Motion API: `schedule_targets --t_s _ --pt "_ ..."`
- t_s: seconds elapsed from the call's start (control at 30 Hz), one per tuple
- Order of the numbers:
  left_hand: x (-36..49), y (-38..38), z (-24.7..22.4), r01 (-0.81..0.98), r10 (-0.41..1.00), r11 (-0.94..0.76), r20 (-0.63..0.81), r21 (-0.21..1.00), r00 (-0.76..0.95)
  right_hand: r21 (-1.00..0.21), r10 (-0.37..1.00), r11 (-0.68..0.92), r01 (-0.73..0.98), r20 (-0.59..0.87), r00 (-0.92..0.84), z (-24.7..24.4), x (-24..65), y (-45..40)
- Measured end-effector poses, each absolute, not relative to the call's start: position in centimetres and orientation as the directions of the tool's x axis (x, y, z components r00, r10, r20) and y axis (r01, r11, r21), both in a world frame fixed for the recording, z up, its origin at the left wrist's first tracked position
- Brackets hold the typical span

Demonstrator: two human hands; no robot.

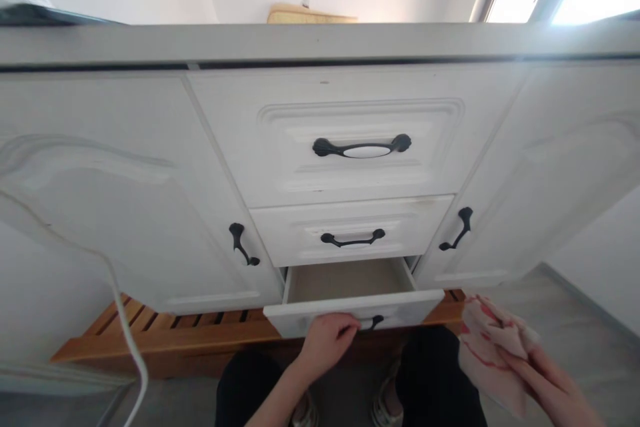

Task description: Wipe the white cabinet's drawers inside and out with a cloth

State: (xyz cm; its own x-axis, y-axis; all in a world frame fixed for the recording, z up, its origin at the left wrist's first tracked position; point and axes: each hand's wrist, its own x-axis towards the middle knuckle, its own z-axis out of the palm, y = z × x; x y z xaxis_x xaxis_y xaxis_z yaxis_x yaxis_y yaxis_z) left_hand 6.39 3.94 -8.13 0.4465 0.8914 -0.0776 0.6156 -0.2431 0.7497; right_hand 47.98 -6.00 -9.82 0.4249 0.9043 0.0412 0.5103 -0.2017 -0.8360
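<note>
Bottom drawer of a white cabinet stands partly open at lower centre of the frame, its shallow, box-shaped inside showing a smooth, pale floor. Filling most of the view, the cabinet has smooth painted fronts with raised mouldings: arched on the side doors, rectangular on the drawers. Across the top runs a flat, pale countertop with a straight edge. Beneath, a platform of orange-brown wooden slats spans the lower part of the frame. Two knees in dark cloth rise from the bottom edge. A thin white cord curves down the left side. At lower right, the right hand grips a soft, crumpled cloth, whitish with red markings. At lower centre, the left hand has its fingers curled onto the left end of the drawer handle, a small, dark bar. Larger matching handles above have flared, knobby ends; the topmost handle carries a glossy white oval inset.
</note>
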Motion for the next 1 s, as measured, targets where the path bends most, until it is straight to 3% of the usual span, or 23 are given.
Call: schedule_targets --t_s 0.1,0.2,0.33,0.43,0.5,0.57,0.6,0.73,0.9,1.0 --pt "6.4 8.5 -8.4 0.625 0.903 -0.264 -0.04 0.735 0.428 -0.864 0.91 -0.13 0.487 0.092 0.405 -10.2 43.1 -3.1" --pt "6.7 11.9 -9.0 0.632 0.915 -0.264 -0.018 0.728 0.403 -0.769 0.883 0.07 0.635 0.344 0.319 -9.9 40.4 -0.1" --pt "7.4 12.1 -9.0 0.633 0.938 -0.259 0.033 0.729 0.345 -0.408 0.745 0.248 0.879 0.66 0.097 -9.9 38.8 4.5" --pt "6.9 8.2 -10.7 0.635 0.955 -0.274 0.127 0.722 0.268 -0.097 0.647 0.308 0.947 0.751 -0.133 -11.3 37.9 7.6" --pt "5.2 4.6 -14.0 0.649 0.945 -0.321 0.19 0.69 0.266 -0.02 0.616 0.267 0.964 0.772 -0.155 -12.4 36.6 8.9" --pt "2.3 1.0 -18.8 0.743 0.925 -0.377 0.275 0.553 0.264 -0.01 0.599 0.274 0.962 0.784 -0.163 -13.1 34.5 9.5" --pt "0.6 -0.6 -21.4 0.792 0.935 -0.34 0.273 0.508 0.227 -0.004 0.594 0.318 0.948 0.78 -0.196 -13.2 33.0 9.6" --pt "-6.1 -4.8 -28.5 0.926 0.961 0.118 0.194 0.357 -0.198 0.014 0.583 0.492 0.87 0.737 -0.342 -11.8 23.7 9.7" --pt "-9.5 -5.7 -27.9 0.888 0.874 0.45 0.155 0.099 -0.46 0.0 0.597 0.599 0.8 0.667 -0.447 -9.4 9.7 10.4" --pt "-9.3 -5.4 -26.8 0.86 0.858 0.509 0.098 -0.035 -0.504 0.027 0.56 0.696 0.717 0.605 -0.566 -9.0 5.2 11.1"
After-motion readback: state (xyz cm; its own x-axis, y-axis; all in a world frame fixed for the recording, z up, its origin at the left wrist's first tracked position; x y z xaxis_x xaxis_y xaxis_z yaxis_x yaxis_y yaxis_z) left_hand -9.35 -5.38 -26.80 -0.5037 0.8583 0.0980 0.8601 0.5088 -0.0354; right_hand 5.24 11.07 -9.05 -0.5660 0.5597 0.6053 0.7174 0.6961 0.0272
